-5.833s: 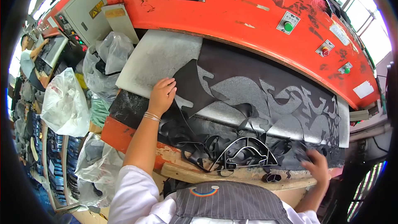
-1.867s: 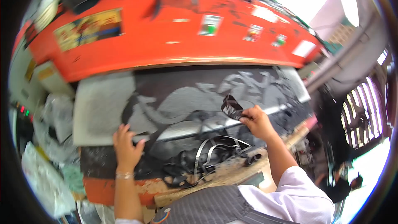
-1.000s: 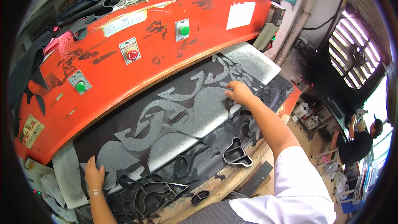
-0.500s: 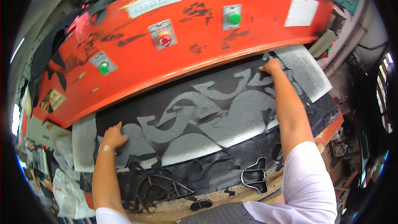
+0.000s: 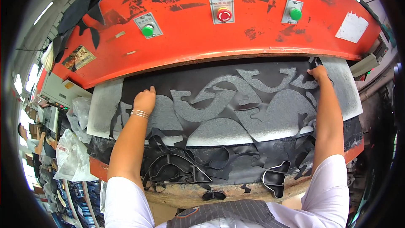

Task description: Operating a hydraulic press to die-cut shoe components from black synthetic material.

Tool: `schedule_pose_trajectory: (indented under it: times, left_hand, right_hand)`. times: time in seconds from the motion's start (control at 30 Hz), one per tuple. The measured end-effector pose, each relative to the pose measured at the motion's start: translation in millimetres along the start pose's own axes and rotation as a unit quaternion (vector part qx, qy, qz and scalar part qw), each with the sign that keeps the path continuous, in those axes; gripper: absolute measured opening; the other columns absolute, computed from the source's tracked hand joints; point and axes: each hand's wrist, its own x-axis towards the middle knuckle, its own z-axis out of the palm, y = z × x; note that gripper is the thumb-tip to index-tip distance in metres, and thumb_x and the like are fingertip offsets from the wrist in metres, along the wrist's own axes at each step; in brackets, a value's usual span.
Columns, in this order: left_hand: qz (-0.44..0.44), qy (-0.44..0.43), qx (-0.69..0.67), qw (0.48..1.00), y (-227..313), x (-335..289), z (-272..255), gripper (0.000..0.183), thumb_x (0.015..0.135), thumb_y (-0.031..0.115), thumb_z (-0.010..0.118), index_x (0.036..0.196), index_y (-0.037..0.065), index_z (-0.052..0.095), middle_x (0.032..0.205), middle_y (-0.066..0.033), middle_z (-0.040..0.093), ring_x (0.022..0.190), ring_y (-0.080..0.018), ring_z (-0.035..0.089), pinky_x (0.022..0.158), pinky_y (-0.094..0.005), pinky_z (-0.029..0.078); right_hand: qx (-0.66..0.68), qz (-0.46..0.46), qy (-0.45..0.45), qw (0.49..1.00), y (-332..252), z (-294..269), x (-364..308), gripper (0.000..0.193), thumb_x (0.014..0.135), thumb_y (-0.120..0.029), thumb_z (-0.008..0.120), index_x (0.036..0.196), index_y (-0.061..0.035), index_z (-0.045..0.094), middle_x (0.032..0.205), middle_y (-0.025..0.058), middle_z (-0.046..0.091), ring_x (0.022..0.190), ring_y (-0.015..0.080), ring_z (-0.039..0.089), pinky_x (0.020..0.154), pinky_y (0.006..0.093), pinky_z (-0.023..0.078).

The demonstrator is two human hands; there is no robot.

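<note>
A black sheet (image 5: 185, 75) riddled with large curved cut-outs lies on a grey-white cutting board (image 5: 103, 109), which shows through the holes. My left hand (image 5: 145, 100), with bangles at the wrist, grips the sheet near its left part; the fingers are bent and partly hidden. At the sheet's far right end, my right hand (image 5: 318, 73) pinches it between thumb and fingers. In front of the board lie a large curved metal cutting die (image 5: 177, 169), with cross bars, and a smaller die (image 5: 276, 179). Neither hand touches a die.
A red press beam (image 5: 185, 29) spans the far side, bearing two green buttons and a red stop button (image 5: 224, 14). Black scraps (image 5: 228, 158) lie along the near side. A small oval die (image 5: 214, 195) rests on the wooden edge. Plastic bags (image 5: 71, 156) hang left; another person (image 5: 36, 143) is beyond.
The view has turned and levelled, so press, board and hands appear shifted right. Both hands stay at about the same places on the sheet, which looks unmoved on the board.
</note>
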Motion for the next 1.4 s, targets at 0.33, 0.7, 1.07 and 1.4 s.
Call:
schedule_pose_trajectory:
  times: [0.33,0.7,1.07,1.4]
  left_hand:
    - [-0.093,0.023,-0.088,0.991,-25.2,1.0,44.8,0.047,0.087,0.002,0.043,0.134,0.002,0.045,0.132,-0.0228,0.053,0.117,-0.0375,0.056,0.096,-0.0419,0.048]
    - [-0.047,0.041,0.006,0.998,-15.6,-58.7,46.8,0.053,0.084,0.000,0.048,0.137,-0.001,0.043,0.133,-0.0216,0.053,0.113,-0.0348,0.059,0.084,-0.0381,0.055]
    - [-0.074,-0.021,-0.047,0.996,17.9,-131.9,12.8,0.061,0.083,-0.003,0.048,0.142,0.007,0.039,0.143,-0.0189,0.044,0.127,-0.0368,0.047,0.090,-0.0402,0.051]
    - [-0.005,-0.155,-0.277,0.948,1.9,-213.9,-45.3,0.051,0.086,0.019,0.061,0.135,0.009,0.051,0.150,-0.0168,0.033,0.137,-0.0395,0.030,0.111,-0.0444,0.029]
  right_hand:
    - [-0.003,-0.066,0.140,0.988,18.8,60.7,-23.8,0.039,0.093,-0.041,0.052,0.112,-0.0089,0.064,0.133,0.0140,0.051,0.128,0.0322,0.043,0.097,0.0678,0.033]
    - [-0.015,-0.047,0.065,0.997,60.2,35.6,-92.9,0.037,0.093,-0.038,0.053,0.114,-0.0088,0.064,0.144,0.0106,0.043,0.134,0.0351,0.038,0.099,0.0704,0.029]
    - [-0.033,-0.073,0.082,0.993,128.1,17.7,-130.4,0.035,0.093,-0.036,0.055,0.112,-0.0075,0.062,0.139,0.0126,0.049,0.132,0.0307,0.042,0.104,0.0569,0.033]
    - [0.261,-0.110,0.143,0.948,183.5,-21.2,-176.9,0.024,0.089,-0.020,0.066,0.103,-0.0005,0.064,0.091,0.0045,0.065,0.086,0.0110,0.060,0.077,0.0254,0.047]
